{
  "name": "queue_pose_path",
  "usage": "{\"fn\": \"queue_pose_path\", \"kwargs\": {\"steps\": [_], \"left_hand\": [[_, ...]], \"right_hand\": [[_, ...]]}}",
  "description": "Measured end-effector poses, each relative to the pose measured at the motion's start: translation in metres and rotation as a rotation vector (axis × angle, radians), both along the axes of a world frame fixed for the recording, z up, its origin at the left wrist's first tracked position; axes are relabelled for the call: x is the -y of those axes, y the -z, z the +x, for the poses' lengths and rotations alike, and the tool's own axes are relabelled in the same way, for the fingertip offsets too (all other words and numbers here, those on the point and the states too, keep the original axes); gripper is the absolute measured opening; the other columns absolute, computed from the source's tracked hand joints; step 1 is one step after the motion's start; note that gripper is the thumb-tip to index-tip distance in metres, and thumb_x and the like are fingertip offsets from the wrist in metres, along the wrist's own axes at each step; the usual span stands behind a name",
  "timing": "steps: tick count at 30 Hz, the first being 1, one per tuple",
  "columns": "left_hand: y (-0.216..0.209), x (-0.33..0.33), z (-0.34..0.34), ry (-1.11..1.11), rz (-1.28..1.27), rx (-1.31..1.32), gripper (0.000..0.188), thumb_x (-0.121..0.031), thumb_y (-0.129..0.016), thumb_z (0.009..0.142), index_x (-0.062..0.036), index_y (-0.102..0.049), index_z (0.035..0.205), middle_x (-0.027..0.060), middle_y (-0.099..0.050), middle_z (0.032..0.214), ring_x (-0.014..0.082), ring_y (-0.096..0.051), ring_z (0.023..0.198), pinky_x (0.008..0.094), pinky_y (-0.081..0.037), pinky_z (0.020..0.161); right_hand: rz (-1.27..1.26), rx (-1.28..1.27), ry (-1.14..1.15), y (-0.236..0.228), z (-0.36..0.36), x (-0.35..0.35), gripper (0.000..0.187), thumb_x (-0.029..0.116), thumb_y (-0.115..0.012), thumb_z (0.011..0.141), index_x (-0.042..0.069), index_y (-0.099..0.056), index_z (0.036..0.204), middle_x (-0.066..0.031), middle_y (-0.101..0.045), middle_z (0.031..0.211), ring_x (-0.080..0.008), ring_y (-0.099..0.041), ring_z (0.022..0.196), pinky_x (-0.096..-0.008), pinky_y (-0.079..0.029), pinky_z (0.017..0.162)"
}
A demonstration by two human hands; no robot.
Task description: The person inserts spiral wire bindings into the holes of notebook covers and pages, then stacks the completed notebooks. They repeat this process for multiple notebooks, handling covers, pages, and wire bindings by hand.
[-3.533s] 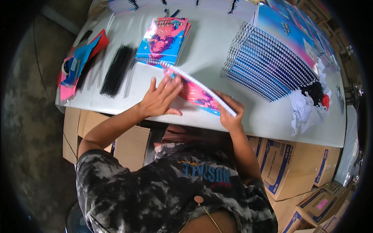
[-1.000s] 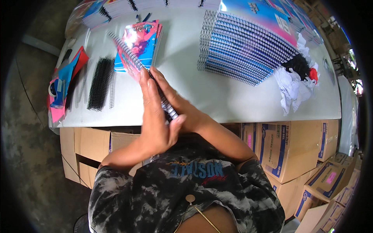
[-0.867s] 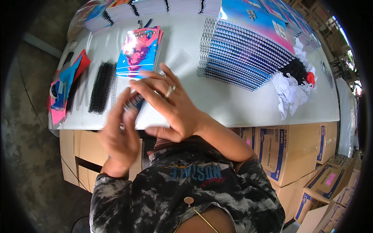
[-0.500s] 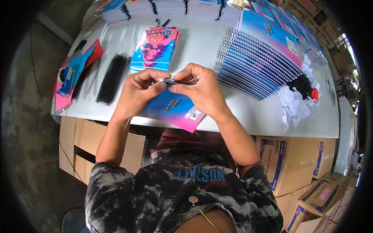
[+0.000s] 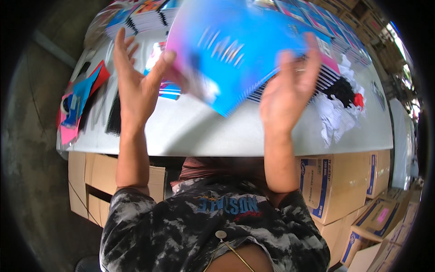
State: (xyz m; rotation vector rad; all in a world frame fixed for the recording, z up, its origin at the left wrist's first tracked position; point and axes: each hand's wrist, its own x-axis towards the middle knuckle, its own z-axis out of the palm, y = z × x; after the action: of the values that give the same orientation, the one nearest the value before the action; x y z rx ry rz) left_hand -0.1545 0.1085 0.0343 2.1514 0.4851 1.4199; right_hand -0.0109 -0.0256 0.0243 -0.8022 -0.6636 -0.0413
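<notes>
A blue and pink spiral notebook (image 5: 226, 54) is tilted up above the table, smeared by motion. Its coil edge slants along the lower right side. My right hand (image 5: 287, 90) has that right side between thumb and fingers, which are blurred. Beside the pink left edge, my left hand (image 5: 138, 86) is raised with its fingers spread, holding nothing; the thumb comes close to the cover, and I cannot tell whether it touches. Behind the raised notebook, a tall stack of spiral notebooks (image 5: 327, 79) is largely hidden, and so is a smaller notebook pile (image 5: 170, 89) near my left hand.
Black plastic coils (image 5: 113, 115) lie left of my left wrist, beside coloured sheets (image 5: 84, 95) and a blue tape dispenser (image 5: 70, 111). A crumpled white cloth (image 5: 337, 113) sits at the right. More notebook stacks (image 5: 147, 20) line the far edge. Cardboard boxes (image 5: 335, 181) stand below the table.
The notebook has gone from lying by the table's near edge to up in the air. My left hand has let go and spread; my right hand has moved right and up with the notebook.
</notes>
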Motion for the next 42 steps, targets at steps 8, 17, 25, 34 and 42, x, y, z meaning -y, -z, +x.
{"fn": "queue_pose_path", "kwargs": {"steps": [8, 17, 25, 34, 42], "left_hand": [[-0.013, 0.030, 0.144, 0.065, -0.073, 0.076, 0.036, -0.033, -0.058, 0.084, -0.0019, -0.057, 0.102, 0.0081, -0.058, 0.063, 0.0178, -0.057, 0.057, 0.0310, -0.044, 0.053], [0.034, -0.033, 0.097, -0.099, -0.037, -0.109, 0.038, -0.026, -0.060, 0.075, -0.0110, -0.057, 0.110, 0.0125, -0.055, 0.102, 0.0298, -0.055, 0.087, 0.0407, -0.043, 0.077], [0.153, -0.078, -0.058, -0.346, 0.467, -0.787, 0.032, -0.012, -0.057, 0.079, -0.0090, -0.058, 0.110, 0.0084, -0.061, 0.108, 0.0245, -0.055, 0.103, 0.0415, -0.038, 0.090], [0.149, 0.015, -0.031, -0.318, 0.374, -0.611, 0.020, -0.014, -0.063, 0.077, -0.0122, -0.064, 0.097, 0.0000, -0.064, 0.089, 0.0159, -0.058, 0.083, 0.0333, -0.038, 0.075], [0.155, -0.014, -0.014, -0.548, 0.349, -0.565, 0.020, -0.019, -0.063, 0.078, -0.0104, -0.064, 0.097, 0.0069, -0.059, 0.108, 0.0240, -0.055, 0.097, 0.0383, -0.040, 0.077]], "right_hand": [[-0.601, 0.136, 1.086, 0.003, 0.105, 0.047, 0.045, 0.020, -0.058, 0.082, -0.007, -0.046, 0.115, -0.0198, -0.048, 0.113, -0.0283, -0.047, 0.101, -0.0368, -0.039, 0.086], [-0.525, 0.228, 0.956, 0.034, 0.119, 0.071, 0.056, 0.028, -0.062, 0.082, -0.007, -0.040, 0.120, -0.0225, -0.043, 0.119, -0.0323, -0.039, 0.113, -0.0409, -0.028, 0.097], [-0.389, 0.171, 0.266, 0.130, 0.008, 0.046, 0.040, 0.005, -0.059, 0.082, 0.001, -0.045, 0.119, -0.0127, -0.049, 0.119, -0.0221, -0.047, 0.112, -0.0350, -0.035, 0.097], [-0.446, -0.756, -0.896, 0.172, -0.056, -0.052, 0.049, 0.036, -0.062, 0.083, 0.012, -0.043, 0.122, -0.0032, -0.050, 0.111, -0.0164, -0.045, 0.107, -0.0330, -0.039, 0.085], [-0.434, -0.799, -0.992, 0.166, -0.053, -0.096, 0.032, 0.034, -0.063, 0.083, 0.012, -0.052, 0.105, 0.0001, -0.054, 0.101, -0.0135, -0.051, 0.093, -0.0309, -0.043, 0.076]]}}
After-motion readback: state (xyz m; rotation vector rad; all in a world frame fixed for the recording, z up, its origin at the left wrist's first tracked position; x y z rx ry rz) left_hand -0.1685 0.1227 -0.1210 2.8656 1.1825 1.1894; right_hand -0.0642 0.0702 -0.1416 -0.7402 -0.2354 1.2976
